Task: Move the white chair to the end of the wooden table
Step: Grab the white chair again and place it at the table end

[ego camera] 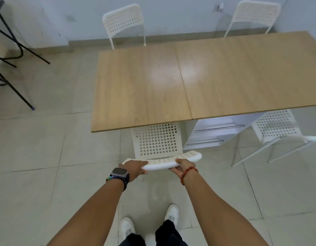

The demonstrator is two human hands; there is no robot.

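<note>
A white chair (158, 139) with a perforated seat stands at the near long side of the wooden table (198, 82), its seat partly tucked under the tabletop. My left hand (134, 168) grips the left part of the chair's backrest top. My right hand (183, 166) grips the backrest right of the middle, fingers wrapped under it. The table's left end lies at about a third of the view's width, with bare floor beside it.
Two white chairs (124, 22) (255, 14) stand at the table's far side by the wall. Another white chair (276, 128) sits at the near right. A white drawer unit (215, 132) is under the table. Black metal stool legs (13, 55) stand far left. My feet are below.
</note>
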